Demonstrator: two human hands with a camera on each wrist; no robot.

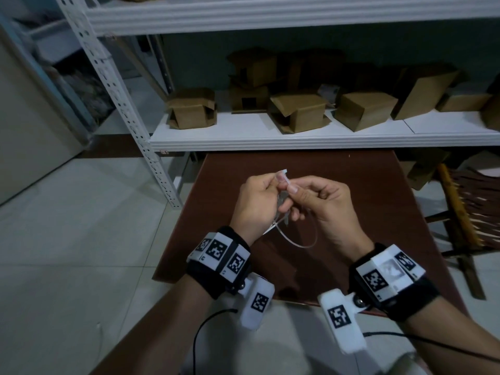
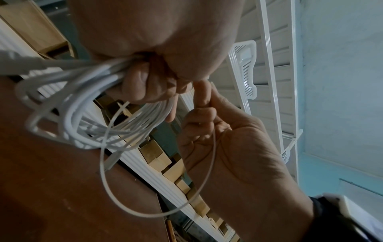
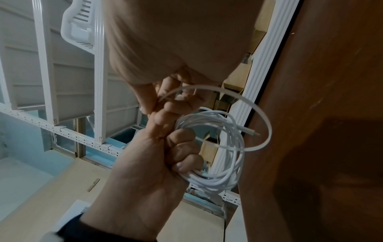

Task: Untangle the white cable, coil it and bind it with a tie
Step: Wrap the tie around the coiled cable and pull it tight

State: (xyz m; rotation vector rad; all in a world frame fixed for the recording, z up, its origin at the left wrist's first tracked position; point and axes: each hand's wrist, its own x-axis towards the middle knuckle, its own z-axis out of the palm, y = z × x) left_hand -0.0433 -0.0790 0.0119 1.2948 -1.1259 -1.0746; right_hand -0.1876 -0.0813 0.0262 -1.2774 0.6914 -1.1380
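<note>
Both hands are raised over the brown table (image 1: 365, 190). My left hand (image 1: 254, 204) grips the coiled white cable (image 2: 68, 114), with its fingers curled round the bunched loops (image 3: 228, 163). In the head view the hand hides most of the coil. A thin white tie (image 1: 303, 244) makes a wide loose loop around the coil (image 3: 261, 113) and sags below the hands (image 2: 103, 176). My right hand (image 1: 327, 204) pinches the tie between thumb and forefinger (image 2: 205, 98), right against the left hand's fingers. One cable plug (image 3: 250, 131) sticks out of the coil.
A white metal shelf (image 1: 297, 136) with several cardboard boxes (image 1: 297, 112) stands just behind the table. Its perforated post (image 1: 121, 104) slants down at the left. A wooden chair (image 1: 460, 212) stands to the right. Black leads (image 1: 205, 328) trail from the wrist cameras.
</note>
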